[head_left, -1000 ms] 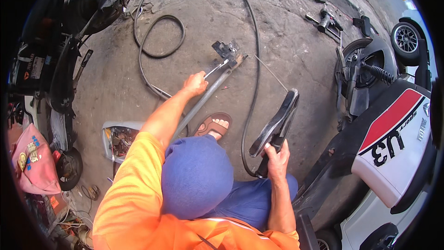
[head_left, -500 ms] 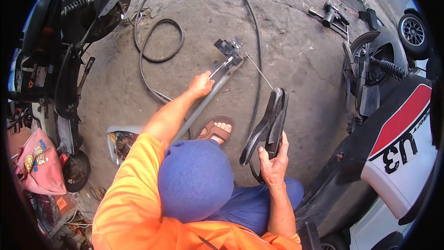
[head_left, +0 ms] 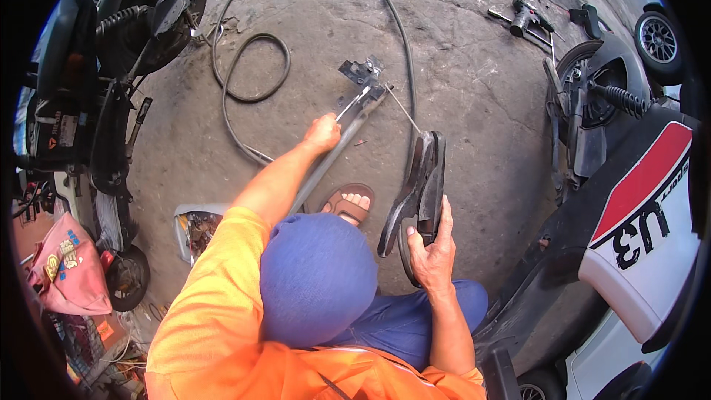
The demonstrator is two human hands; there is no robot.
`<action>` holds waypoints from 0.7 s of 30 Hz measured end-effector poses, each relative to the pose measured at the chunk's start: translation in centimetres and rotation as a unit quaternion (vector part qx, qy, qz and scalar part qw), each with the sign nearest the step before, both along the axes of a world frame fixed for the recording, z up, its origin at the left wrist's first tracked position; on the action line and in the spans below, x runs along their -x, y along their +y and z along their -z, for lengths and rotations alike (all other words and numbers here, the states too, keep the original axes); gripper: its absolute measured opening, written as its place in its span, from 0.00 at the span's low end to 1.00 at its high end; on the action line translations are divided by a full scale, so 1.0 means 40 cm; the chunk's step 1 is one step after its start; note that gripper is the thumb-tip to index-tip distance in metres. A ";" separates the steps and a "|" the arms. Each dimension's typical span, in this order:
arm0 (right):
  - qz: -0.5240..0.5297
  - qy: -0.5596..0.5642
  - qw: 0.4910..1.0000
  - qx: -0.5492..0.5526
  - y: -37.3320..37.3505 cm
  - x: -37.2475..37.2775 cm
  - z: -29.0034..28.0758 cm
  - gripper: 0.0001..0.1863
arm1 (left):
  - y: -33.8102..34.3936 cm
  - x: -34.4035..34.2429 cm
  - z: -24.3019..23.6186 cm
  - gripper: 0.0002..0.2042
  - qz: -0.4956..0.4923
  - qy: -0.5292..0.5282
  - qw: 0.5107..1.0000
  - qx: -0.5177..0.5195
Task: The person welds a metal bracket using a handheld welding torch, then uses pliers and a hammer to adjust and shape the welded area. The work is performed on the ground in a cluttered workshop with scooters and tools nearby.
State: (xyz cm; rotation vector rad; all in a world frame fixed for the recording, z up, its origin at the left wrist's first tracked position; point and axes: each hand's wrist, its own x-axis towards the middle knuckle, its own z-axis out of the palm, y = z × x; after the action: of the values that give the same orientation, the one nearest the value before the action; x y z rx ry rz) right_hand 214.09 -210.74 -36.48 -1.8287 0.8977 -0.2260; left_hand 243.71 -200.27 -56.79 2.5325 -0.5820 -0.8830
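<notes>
My left hand (head_left: pixel 323 133) is closed round a slim silver tool, apparently a wrench (head_left: pixel 351 104), whose far end meets a long grey metal bar (head_left: pixel 337 155). At the bar's far end sits a dark bracket assembly (head_left: pixel 363 72). A thin metal rod (head_left: pixel 404 110) slants from there to the tip of a long black curved part (head_left: pixel 429 178). That part stands raised in my right hand (head_left: pixel 435 253), with the thumb on its near side and the fingers along the other. My bent left knee, in blue cloth (head_left: pixel 318 278), hides the bar's near end.
A dark hose (head_left: pixel 287 52) loops across the concrete. Left of my knee lies a tray (head_left: pixel 183 231) of small parts. A pistol-shaped power tool (head_left: pixel 524 18) rests at the far right. Scooters flank me, one with a white-and-red panel (head_left: pixel 644 215). A pink bag (head_left: pixel 74 270) sits at left.
My right hand has shifted slightly left and away from me, turning the black part more upright. The left hand keeps its hold on the wrench, almost unmoved.
</notes>
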 end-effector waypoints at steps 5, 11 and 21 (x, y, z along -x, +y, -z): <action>-0.006 0.010 1.000 -0.002 -0.001 -0.005 -0.002 0.40 | -0.001 0.009 -0.002 0.11 -0.012 0.006 1.000 -0.015; -0.015 0.005 1.000 0.017 0.004 0.001 0.014 0.40 | 0.001 0.010 0.000 0.11 -0.001 0.000 1.000 -0.014; -0.014 -0.002 1.000 0.007 0.006 0.006 0.033 0.40 | -0.002 0.009 -0.013 0.11 -0.015 0.021 1.000 -0.013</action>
State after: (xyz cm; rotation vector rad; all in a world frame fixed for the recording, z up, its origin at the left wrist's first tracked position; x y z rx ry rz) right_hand 213.86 -210.52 -37.79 -1.8519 0.8689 -0.2201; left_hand 243.37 -200.37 -56.25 2.5333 -0.5210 -0.9360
